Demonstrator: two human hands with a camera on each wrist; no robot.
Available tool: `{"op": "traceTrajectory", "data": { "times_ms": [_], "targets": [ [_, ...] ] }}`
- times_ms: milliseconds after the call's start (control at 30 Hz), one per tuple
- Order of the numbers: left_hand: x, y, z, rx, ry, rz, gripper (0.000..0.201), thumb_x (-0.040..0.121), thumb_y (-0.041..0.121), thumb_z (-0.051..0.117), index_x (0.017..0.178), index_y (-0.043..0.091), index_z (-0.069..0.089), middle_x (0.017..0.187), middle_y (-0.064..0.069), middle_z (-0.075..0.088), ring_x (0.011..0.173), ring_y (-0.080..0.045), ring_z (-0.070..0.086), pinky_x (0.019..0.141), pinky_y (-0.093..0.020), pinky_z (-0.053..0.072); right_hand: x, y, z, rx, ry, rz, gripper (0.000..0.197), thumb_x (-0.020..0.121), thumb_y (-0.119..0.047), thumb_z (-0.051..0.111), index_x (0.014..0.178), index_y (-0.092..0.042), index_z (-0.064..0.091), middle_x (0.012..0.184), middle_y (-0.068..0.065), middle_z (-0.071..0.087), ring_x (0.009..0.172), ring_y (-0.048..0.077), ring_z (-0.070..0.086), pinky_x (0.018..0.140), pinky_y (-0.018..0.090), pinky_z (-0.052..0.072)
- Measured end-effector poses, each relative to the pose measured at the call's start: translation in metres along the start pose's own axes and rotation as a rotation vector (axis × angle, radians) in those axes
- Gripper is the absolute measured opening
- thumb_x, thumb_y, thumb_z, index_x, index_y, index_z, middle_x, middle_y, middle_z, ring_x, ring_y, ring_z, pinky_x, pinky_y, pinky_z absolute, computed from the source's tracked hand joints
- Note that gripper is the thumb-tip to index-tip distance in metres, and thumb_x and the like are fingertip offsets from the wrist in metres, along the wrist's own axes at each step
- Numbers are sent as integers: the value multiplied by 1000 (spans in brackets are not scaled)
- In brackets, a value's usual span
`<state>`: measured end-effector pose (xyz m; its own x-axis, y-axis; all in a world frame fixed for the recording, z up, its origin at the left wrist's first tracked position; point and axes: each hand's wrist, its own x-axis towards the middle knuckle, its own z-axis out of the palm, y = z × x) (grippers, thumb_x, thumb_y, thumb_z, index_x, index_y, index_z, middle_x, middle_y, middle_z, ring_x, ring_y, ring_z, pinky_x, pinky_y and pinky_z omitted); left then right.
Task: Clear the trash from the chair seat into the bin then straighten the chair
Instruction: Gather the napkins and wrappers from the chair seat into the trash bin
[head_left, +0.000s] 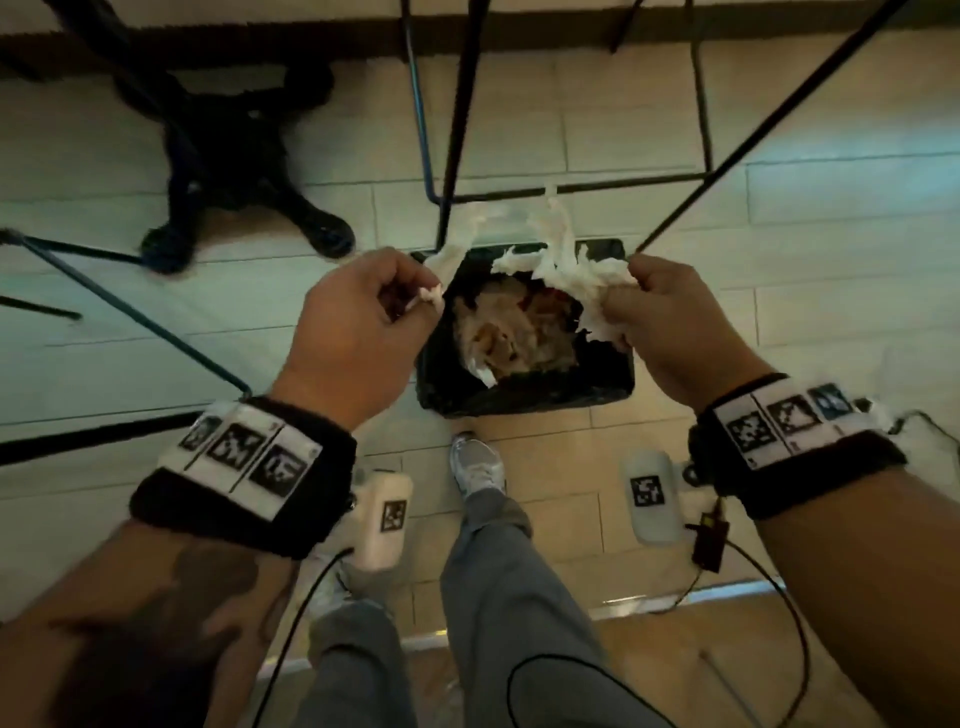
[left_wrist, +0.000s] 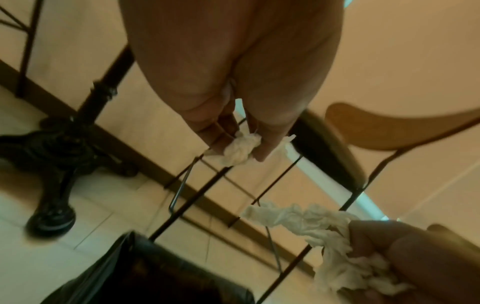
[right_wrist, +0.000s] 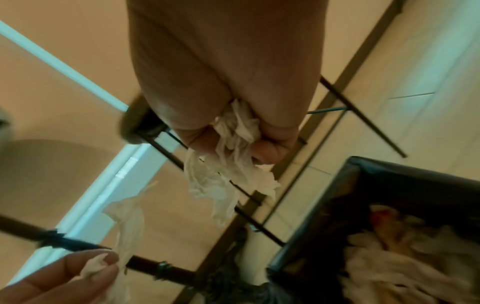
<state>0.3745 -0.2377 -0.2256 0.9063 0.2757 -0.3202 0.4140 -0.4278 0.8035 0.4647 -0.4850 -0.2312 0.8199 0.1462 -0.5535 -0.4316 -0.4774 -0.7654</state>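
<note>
Item: two wads of tissue trash, both held above the floor-standing bin (head_left: 524, 387).
Left hand (head_left: 358, 332): fingers pinched on a small twisted tissue (head_left: 452, 254), held over the bin's left rim.
Right hand (head_left: 670, 322): fist curled round a larger shredded tissue wad (head_left: 561, 265), held over the right rim.
Relation: bin mouth lay directly below and between both hands, already holding paper waste; release looked sufficient.
Chair (left_wrist: 389, 127): beyond the bin, not yet straightened.

The tiled floor (head_left: 649, 135) carries a black-lined bin (head_left: 524, 392), thin chair legs (head_left: 457, 119) and a black table base (head_left: 244, 171)
</note>
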Motion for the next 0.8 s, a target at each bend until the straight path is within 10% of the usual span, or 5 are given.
{"op": "traceTrajectory", "data": {
  "times_ms": [167, 500, 600, 700, 800],
  "targets": [
    [51, -48, 89, 91, -194, -114, 9, 89, 18, 74, 94, 24, 71, 74, 11, 60, 66, -8, 56, 64, -21, 44, 63, 87, -3, -40, 2, 214, 13, 78, -7, 57, 68, -14, 61, 46, -13, 53, 42, 8, 50, 46, 25, 40],
    [84, -128, 177, 163, -246, -394, 11, 87, 20, 75, 97, 18, 73, 66, 8, 61, 65, -14, 61, 72, -31, 54, 125, 199, 22, -49, -77, 551, 7, 80, -12, 58, 78, -18, 59, 89, 13, 63, 76, 30, 61, 53, 29, 46],
    [84, -131, 185, 110, -318, -450, 42, 89, 31, 76, 130, 24, 65, 113, -1, 72, 107, -24, 69, 98, -38, 56, 131, 208, 26, 37, -80, 580, 24, 72, -18, 65, 97, -19, 65, 109, 14, 68, 97, 34, 69, 64, 33, 56],
    [84, -130, 186, 109, -415, -492, 85, 92, 52, 66, 161, 39, 18, 164, -4, 37, 141, -28, 49, 118, -43, 39, 132, 207, 28, 126, -111, 610, 85, 77, -32, 78, 153, -33, 39, 153, 8, 49, 129, 33, 54, 92, 48, 55],
    [84, -130, 182, 129, -431, -552, 89, 93, 66, 53, 160, 46, -2, 173, -7, 0, 158, -30, 18, 127, -43, 19, 128, 201, 25, 107, -139, 589, 101, 83, -48, 75, 162, -45, 13, 168, 1, 31, 145, 34, 40, 110, 59, 42]
  ]
}}
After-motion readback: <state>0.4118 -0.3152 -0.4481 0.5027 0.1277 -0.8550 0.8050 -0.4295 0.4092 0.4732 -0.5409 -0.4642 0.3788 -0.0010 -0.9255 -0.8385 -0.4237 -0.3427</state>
